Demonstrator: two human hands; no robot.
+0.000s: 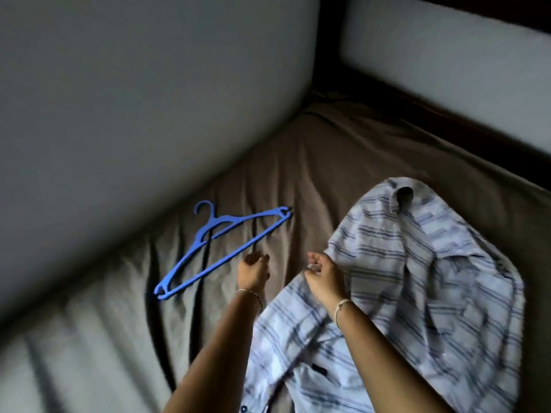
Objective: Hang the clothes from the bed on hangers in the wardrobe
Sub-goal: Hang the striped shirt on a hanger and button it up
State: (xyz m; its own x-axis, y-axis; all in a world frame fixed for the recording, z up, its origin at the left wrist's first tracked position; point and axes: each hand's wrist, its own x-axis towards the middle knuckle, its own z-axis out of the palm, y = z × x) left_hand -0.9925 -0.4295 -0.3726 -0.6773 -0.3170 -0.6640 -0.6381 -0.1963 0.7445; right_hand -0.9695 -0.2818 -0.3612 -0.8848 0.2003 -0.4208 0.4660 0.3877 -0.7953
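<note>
1. getting the striped shirt [387,278] onto the blue plastic hanger [207,231] looks like the step in hand. the shirt lies rumpled on the brown bedsheet [298,162], filling the 4 o'clock part of the view. the hanger lies flat on the sheet over at 9 o'clock, hook pointing toward the wall [119,84].
2. right hand [323,278] has its fingers curled at the shirt's near edge. looks like a pinch on the fabric, but it's blurry. left hand [253,271] is loosely curled with nothing in it. the hanger's long bar sits just beside it at its 10 o'clock, and i don't think they're touching.
3. my take: grab the hanger at the neck under the hook, not by the thin bar. find the collar first, then feed one shoulder in at a time.
4. soft fabric probably slides on smooth plastic, so seat both shoulders out by the end notches.
5. containers: none in view. the wardrobe isn't in shot, so can't say what's in it.
</note>
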